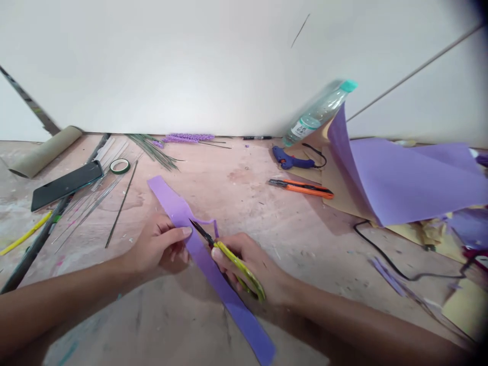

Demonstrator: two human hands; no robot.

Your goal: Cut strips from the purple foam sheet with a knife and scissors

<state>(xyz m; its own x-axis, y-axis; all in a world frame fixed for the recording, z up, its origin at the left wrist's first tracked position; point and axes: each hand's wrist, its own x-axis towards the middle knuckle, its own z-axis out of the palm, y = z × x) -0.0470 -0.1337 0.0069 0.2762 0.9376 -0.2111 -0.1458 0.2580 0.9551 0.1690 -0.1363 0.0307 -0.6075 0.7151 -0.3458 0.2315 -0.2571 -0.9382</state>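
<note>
The long purple strip [213, 274] lies slanted on the bench [267, 213]. The left hand [160, 249] pinches the strip's left edge with closed fingers. Just right of the strip, the right hand [247, 267] grips yellow scissors [229, 256], blades slightly open, pointing up-left into it.

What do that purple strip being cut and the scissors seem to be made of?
The purple strip looks like thin craft foam or soft paper: matte, and its cut sliver curls up limply. The scissors seem to have dark metal blades with glossy yellow-green plastic handles, held in the right hand. The left hand pinches the strip's edge.
</note>
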